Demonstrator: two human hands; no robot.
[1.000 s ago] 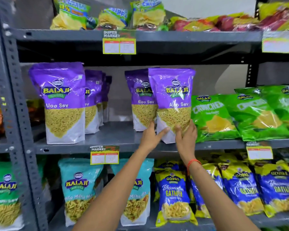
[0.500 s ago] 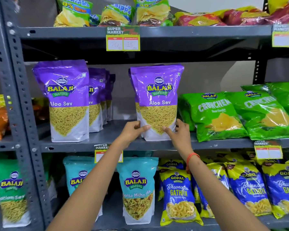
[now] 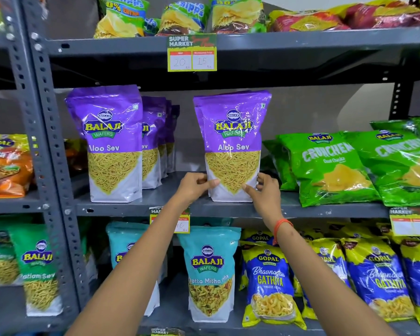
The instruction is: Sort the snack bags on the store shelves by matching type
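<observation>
Since the earlier frames the purple Aloo Sev bag (image 3: 232, 146) has travelled leftward off the green Crunchex bags (image 3: 325, 166) and now stands squarely in front of a second purple bag, whose edge shows just behind it; both hands have dropped from its face to its lower corners. Head view: the bag stands upright on the middle shelf (image 3: 155, 204), long axis vertical, base touching the shelf surface. The left hand (image 3: 195, 185) pinches the bag's lower left corner, thumb laid over the front; the right hand (image 3: 264, 187) pinches the lower right corner, with an orange wristband (image 3: 281, 226) below it. From either hand the bag's body rises toward 12 o'clock. The critical relation: the main Aloo Sev row (image 3: 114, 144) stands at 9 o'clock from the held bag, apart from it across a bare stretch of shelf, and the left hand is the nearer one to that row. Judgement: any consolidation would be a slide toward 9 o'clock, keeping the base flat to prevent tipping. Legible text: "BALAJI WAFERS" and "Aloo Sev" on the purple bags; "CRUNCHEX" on the green bags at 3 o'clock; "Khatta Mitha Mix" on the teal bag (image 3: 210, 270) at 6 o'clock; "GOPAL" and "GATHIYA" on the blue bags (image 3: 269, 280); "Ratlami Sev" at 8 o'clock, partly blurred. The price tag (image 3: 192, 53) at 12 o'clock reads "SUPER MARKET", 20 and 15.
</observation>
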